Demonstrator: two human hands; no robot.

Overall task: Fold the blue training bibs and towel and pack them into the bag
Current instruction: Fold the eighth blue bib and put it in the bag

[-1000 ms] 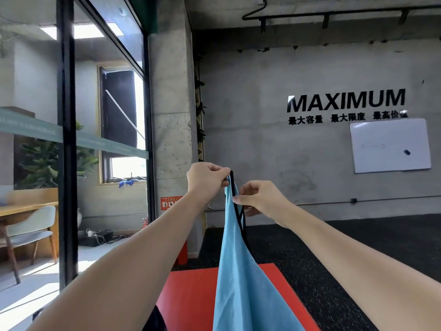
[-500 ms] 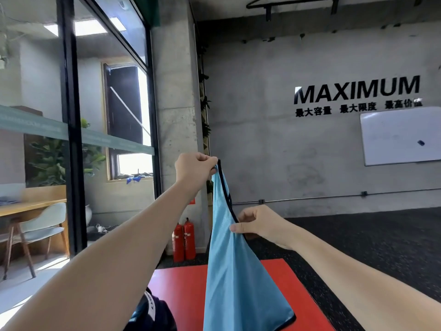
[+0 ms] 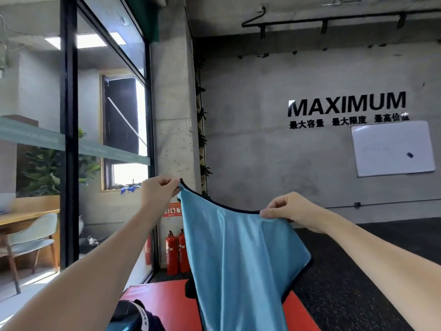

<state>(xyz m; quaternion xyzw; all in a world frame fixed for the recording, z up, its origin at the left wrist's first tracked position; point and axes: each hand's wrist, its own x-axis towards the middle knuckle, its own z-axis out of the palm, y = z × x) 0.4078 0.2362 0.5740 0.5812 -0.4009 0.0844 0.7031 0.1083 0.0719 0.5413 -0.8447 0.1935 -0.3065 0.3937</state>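
Both hands [image 3: 158, 193] stretch bib [image 3: 241, 254] edge

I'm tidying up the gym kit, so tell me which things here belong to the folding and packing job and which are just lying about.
Part of the job:
- blue bib, pinched along its top edge by the left hand and right hand
- red mat below it
- dark bag at the bottom edge, probably the one to pack

Just lying about:
- fire extinguishers
- whiteboard
- chair

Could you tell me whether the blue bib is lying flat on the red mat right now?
No, the bib hangs in the air, pinched along its top edge by the left hand and right hand.
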